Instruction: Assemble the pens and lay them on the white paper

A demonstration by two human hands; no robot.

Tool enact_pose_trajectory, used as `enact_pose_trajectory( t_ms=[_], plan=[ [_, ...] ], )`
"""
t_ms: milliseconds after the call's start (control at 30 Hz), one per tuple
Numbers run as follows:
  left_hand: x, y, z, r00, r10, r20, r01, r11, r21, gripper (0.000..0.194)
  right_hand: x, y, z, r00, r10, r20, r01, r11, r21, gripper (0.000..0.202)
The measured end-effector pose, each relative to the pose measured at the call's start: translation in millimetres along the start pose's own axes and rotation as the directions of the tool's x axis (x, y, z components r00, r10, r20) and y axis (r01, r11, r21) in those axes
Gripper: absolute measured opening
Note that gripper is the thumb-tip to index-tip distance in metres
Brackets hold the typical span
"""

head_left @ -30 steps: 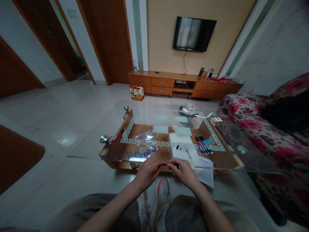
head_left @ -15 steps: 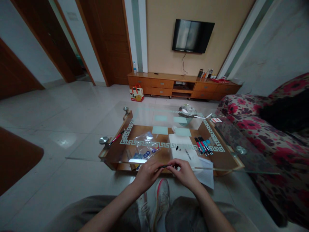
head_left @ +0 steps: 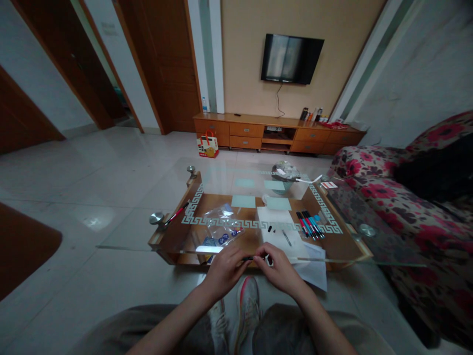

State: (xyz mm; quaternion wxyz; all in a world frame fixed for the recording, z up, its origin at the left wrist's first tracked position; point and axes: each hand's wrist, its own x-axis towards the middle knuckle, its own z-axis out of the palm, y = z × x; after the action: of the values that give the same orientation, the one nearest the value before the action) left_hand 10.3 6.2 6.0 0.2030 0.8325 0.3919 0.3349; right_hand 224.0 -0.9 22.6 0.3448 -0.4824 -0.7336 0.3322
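Close together at the near edge of the glass table (head_left: 129, 245), my two hands meet around a thin dark pen (head_left: 248, 258). My left hand (head_left: 226, 267) has its fingers closed on the pen from the left. From the right, my right hand (head_left: 275, 267) pinches its other end between thumb and fingers. Just beyond lie a small black cap (head_left: 269, 229) and a slim grey pen part (head_left: 287, 238), over a white sheet. Several red, black and blue pens (head_left: 310, 225) lie in a row at the right.
A clear plastic bag (head_left: 223, 222) lies left of centre. At the left edge is a red pen (head_left: 177, 214) near a metal disc (head_left: 156, 217). A filled bowl (head_left: 286, 171) stands toward the back. A flowered sofa (head_left: 417, 197) is at the right.
The view has shifted slightly. My hands remain together at the table edge, and a little more of the dark pen shows between them.
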Motion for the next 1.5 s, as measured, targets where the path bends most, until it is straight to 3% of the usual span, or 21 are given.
enact_pose_trajectory(
  t_ms=[167,367,533,700,900,1067,1233,1367,1500],
  plan=[
    [-2.6,2.6,-1.5,0.999,-0.002,0.033,0.004,0.997,-0.076,0.021,1.7,1.9,0.9,0.999,-0.027,0.032,0.028,0.999,-0.030,0.040],
    [-1.8,1.7,-1.9,0.999,0.000,0.041,0.004,0.996,-0.085,0.022,-0.4,-0.2,-0.7,1.000,-0.002,-0.020,0.001,1.000,-0.014,0.014],
    [-0.5,-0.8,-0.5,0.998,0.013,0.060,-0.011,0.999,-0.034,0.024,0.2,0.0,-2.0,0.999,-0.033,0.019,0.034,0.999,-0.029,0.030],
    [-1.6,-2.7,-0.5,0.999,0.006,0.047,-0.007,1.000,0.006,0.021,-0.6,0.4,-1.8,1.000,-0.031,0.002,0.031,0.999,-0.041,0.011],
    [-0.9,-0.5,-1.1,0.999,0.020,0.043,-0.022,0.999,0.039,0.019,-0.5,0.9,-1.8,0.999,-0.036,0.038,0.038,0.998,-0.056,0.031],
    [0.6,1.1,-2.1,0.999,0.041,0.014,-0.042,0.998,0.043,0.018,-0.6,1.0,-1.8,0.998,-0.057,0.021,0.058,0.997,-0.050,0.015],
    [-1.3,-0.2,-1.9,0.999,0.050,0.013,-0.051,0.997,0.058,0.015,-0.5,2.1,-0.4,0.996,-0.061,0.068,0.066,0.995,-0.073,0.030],
    [-1.3,-1.5,-2.0,0.999,0.031,0.013,-0.031,0.998,0.050,0.016,-1.1,2.0,-0.6,0.998,-0.058,0.030,0.060,0.996,-0.070,0.016],
    [0.9,-2.1,-2.4,0.999,0.037,0.021,-0.039,0.997,0.073,0.016,-1.8,1.4,-1.7,0.996,-0.081,0.040,0.084,0.993,-0.078,0.019]
  ],
)
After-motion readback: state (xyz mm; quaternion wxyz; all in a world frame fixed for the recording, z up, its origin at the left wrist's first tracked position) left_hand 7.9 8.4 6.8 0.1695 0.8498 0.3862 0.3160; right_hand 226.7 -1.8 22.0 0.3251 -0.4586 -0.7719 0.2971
